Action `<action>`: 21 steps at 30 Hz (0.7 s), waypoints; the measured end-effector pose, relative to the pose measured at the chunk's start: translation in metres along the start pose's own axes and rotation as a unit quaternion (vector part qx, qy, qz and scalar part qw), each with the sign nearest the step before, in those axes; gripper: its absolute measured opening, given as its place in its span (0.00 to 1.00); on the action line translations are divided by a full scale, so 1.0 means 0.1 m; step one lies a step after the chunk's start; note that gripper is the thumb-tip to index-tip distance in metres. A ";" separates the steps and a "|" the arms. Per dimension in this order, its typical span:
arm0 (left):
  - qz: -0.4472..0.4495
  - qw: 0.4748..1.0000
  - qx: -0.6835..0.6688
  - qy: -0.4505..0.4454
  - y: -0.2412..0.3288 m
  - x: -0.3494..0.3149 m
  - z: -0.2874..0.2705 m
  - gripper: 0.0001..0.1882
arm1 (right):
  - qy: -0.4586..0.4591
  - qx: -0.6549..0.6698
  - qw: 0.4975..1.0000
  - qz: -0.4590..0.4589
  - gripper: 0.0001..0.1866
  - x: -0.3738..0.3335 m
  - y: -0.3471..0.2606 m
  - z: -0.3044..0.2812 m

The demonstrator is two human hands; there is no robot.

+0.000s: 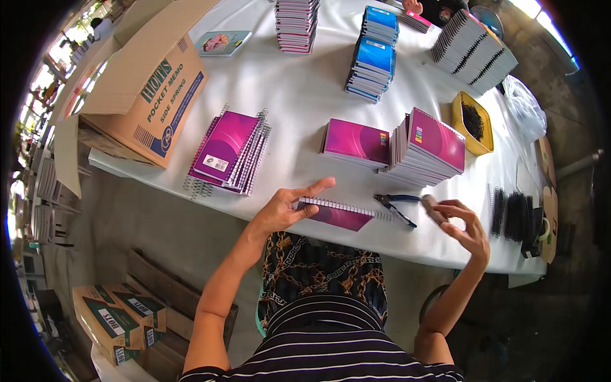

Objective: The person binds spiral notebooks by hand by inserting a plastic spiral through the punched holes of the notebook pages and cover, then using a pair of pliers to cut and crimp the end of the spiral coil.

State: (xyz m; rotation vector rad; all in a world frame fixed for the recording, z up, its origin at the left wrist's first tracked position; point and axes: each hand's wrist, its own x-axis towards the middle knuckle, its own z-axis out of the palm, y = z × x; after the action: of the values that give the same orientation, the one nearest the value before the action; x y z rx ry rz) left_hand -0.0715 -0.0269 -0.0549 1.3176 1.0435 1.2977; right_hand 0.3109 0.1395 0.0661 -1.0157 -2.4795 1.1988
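Observation:
My left hand [284, 209] holds the left end of a small purple spiral notebook [344, 218], thumb over the cover and index finger stretched out. The notebook lies tilted at the table's near edge, its wire spine on the far side. A loose tail of wire coil [384, 217] sticks out past its right end. In my right hand [466, 228] is a short brownish-grey cylinder [434, 210], pinched by the fingertips; its exact kind is unclear. Between the hands rest blue-handled pliers [396, 209], touched by neither hand.
Purple notebooks with coils [228, 143] are stacked at left beside an open carton [149, 105]. Ahead stand purple stacks [428, 146], blue stacks [372, 60] and a yellow tub [485, 137] of black bits. Black coils [511, 215] lie far right. Another person's hand [414, 6] shows at the far edge.

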 end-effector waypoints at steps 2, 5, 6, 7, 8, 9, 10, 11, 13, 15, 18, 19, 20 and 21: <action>0.021 0.999 -0.006 -0.031 -0.05 0.04 -0.01 0.24 | 0.109 -0.162 0.977 0.086 0.24 -0.23 0.41 -0.03; 0.040 0.998 0.000 -0.057 0.00 0.05 -0.01 0.24 | 0.268 -0.484 0.826 0.104 0.26 -0.26 0.49 0.29; 0.046 0.997 0.011 -0.066 0.01 0.04 -0.01 0.24 | 0.306 -0.399 0.863 0.045 0.26 -0.13 0.32 0.45; 0.050 0.996 0.025 -0.074 0.02 0.01 -0.02 0.25 | 0.339 -0.306 0.890 -0.015 0.26 0.05 0.08 0.66; 0.045 0.995 0.038 -0.076 0.03 -0.02 -0.02 0.25 | 0.313 -0.267 0.908 -0.075 0.26 0.16 -0.22 0.91; 0.040 0.995 0.052 -0.078 0.03 -0.05 -0.03 0.26 | 0.286 -0.227 0.921 -0.135 0.25 0.27 -0.52 1.15; 0.036 0.994 0.065 -0.082 0.03 -0.07 -0.02 0.27 | 0.245 -0.192 0.932 -0.184 0.24 0.39 -0.77 1.34; 0.026 0.994 0.078 -0.071 0.05 -0.08 0.01 0.28 | 0.209 -0.210 0.925 -0.236 0.19 0.49 -0.85 1.51; 0.007 0.994 0.103 -0.045 0.11 -0.08 0.07 0.30 | 0.191 -0.218 0.921 -0.261 0.12 0.59 -0.86 1.71; 0.019 0.990 0.134 -0.035 0.09 -0.09 0.09 0.29 | 0.180 -0.226 0.918 -0.272 0.10 0.63 -0.83 1.77; 0.020 0.994 0.110 0.012 0.10 -0.13 0.15 0.27 | 0.195 -0.199 0.926 -0.254 0.13 0.58 -0.76 1.56; 0.018 0.995 0.089 0.030 0.15 -0.13 0.17 0.27 | 0.207 -0.193 0.929 -0.241 0.13 0.55 -0.69 1.46; 0.026 0.988 0.130 0.076 0.22 -0.15 0.18 0.26 | 0.225 -0.183 0.938 -0.190 0.13 0.54 -0.56 1.38; 0.036 0.978 0.168 0.117 0.35 -0.14 0.21 0.26 | 0.245 -0.175 0.944 -0.133 0.13 0.49 -0.39 1.31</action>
State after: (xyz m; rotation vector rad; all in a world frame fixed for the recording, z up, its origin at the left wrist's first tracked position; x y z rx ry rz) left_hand -0.0538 -0.0478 -0.0215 1.4869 1.4406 1.3967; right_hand 0.1964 0.0753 0.0052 -0.8791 -2.3525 0.3677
